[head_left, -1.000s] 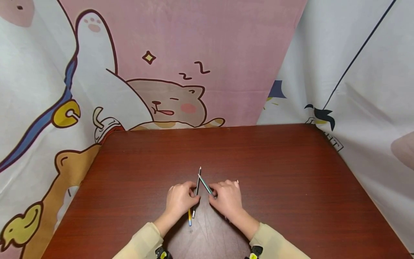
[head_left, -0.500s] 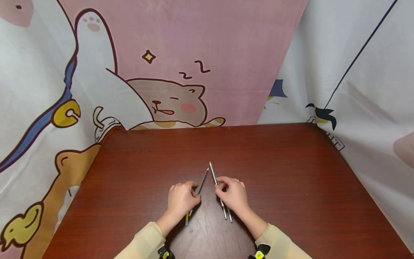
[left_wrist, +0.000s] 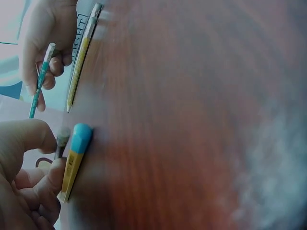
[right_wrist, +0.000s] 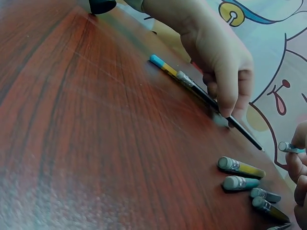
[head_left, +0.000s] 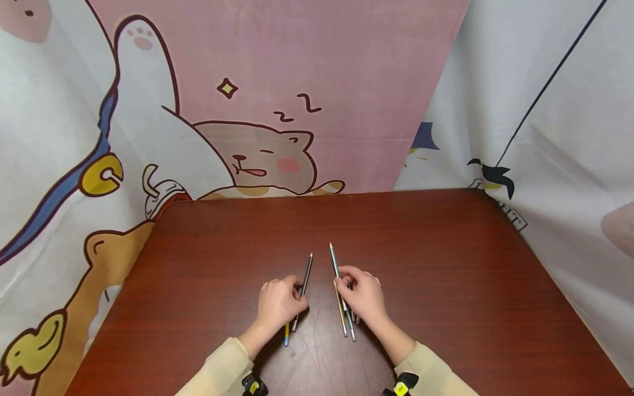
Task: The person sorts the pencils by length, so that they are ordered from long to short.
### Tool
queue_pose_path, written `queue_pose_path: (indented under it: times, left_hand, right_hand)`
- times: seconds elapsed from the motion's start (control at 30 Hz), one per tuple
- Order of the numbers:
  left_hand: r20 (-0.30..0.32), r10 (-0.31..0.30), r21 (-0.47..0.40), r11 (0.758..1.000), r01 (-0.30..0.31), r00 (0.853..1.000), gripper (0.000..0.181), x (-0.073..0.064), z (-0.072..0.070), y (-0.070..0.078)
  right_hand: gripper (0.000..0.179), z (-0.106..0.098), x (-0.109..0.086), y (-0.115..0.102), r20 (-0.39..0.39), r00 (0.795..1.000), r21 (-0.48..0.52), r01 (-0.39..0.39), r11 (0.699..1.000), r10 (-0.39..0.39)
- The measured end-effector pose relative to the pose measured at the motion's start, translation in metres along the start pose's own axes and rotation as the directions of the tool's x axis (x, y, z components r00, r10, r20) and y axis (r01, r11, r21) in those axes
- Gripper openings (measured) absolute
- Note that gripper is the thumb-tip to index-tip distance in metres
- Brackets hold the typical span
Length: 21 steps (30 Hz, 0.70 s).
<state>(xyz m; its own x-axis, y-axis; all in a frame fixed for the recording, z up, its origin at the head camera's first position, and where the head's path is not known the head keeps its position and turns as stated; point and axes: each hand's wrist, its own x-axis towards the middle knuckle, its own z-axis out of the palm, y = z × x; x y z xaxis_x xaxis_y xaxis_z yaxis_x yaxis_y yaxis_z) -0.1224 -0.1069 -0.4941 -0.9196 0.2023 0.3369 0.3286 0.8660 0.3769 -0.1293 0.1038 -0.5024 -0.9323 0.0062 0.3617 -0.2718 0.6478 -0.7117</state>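
My left hand (head_left: 279, 301) pinches a black pencil (head_left: 307, 272) between thumb and fingers, its sharpened tip pointing away from me. Close beside that hand lies a yellow pencil with a blue end (head_left: 287, 335), partly hidden under the hand. To the right, my right hand (head_left: 365, 297) pinches a teal pencil (head_left: 334, 258), also tip forward; in the left wrist view this teal pencil (left_wrist: 40, 79) is raised off the tabletop. Several pencils lie beneath and beside the right hand, among them a yellow pencil (right_wrist: 249, 169) and a green pencil (right_wrist: 247, 183), eraser ends toward me.
The reddish-brown wooden table (head_left: 421, 247) spreads around both hands. Behind it hangs a cloth (head_left: 346, 82) with cartoon animals. Each wrist carries a small black strap device, such as the right wrist device (head_left: 402, 383).
My right hand has moved right, away from the left, and the teal pencil has swung from crossing the black pencil to standing apart. The left hand stays, its black pencil tilting slightly.
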Motion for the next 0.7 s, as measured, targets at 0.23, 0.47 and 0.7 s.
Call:
queue_pose_path:
  times: [0.23, 0.47, 0.7]
  left_hand:
    - [0.005, -0.014, -0.063, 0.998, 0.014, 1.000, 0.021, 0.004, -0.002, -0.004]
    - [0.039, -0.115, -0.201, 0.972, 0.121, 0.993, 0.021, 0.010, -0.009, -0.009]
    - [0.089, -0.220, -0.286, 0.928, 0.236, 0.971, 0.023, 0.018, -0.018, -0.019]
  right_hand:
    - [0.019, -0.001, 0.003, 0.000, 0.014, 1.000, 0.000, -0.013, 1.000, 0.013]
    - [0.016, 0.005, 0.010, -0.002, 0.014, 1.000, -0.016, 0.010, 1.000, -0.010]
    - [0.017, 0.011, 0.020, -0.007, 0.033, 0.999, -0.018, -0.005, 1.000, 0.006]
